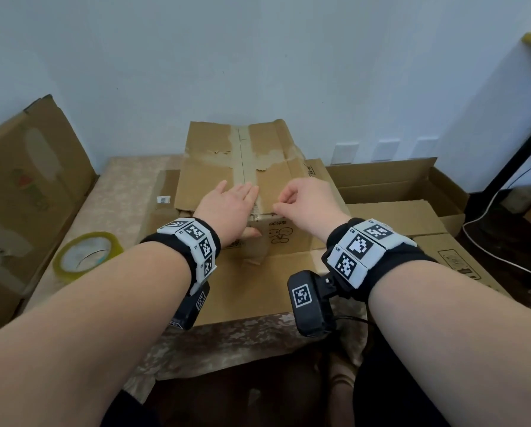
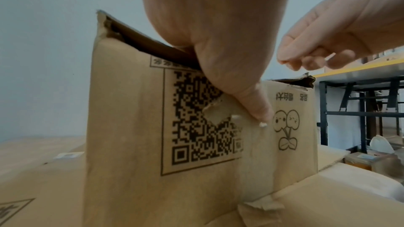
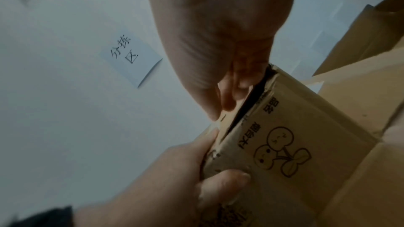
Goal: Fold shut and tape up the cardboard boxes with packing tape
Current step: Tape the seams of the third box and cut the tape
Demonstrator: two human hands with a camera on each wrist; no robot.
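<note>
brown corrugated cardboard box [image 1: 242, 167], its top scuffed and striped with old tape, sits on flattened cardboard [image 1: 258, 285] over the mottled tabletop [image 1: 116, 192]. left hand [image 1: 227, 208] lies flat on the closed flaps, fingers straight, thumb pressed on the printed front wall. right hand [image 1: 307, 201] hovers at the near edge, fingers curled narrow, pinching something i cannot tell. a glossy yellowish tape roll [image 1: 84, 257] rests at left.

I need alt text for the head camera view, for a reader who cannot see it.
A person's left hand lies flat on a brown cardboard box on a table while the right hand, fingers curled, hovers at its near top edge. A yellowish roll of packing tape sits at left.
</note>
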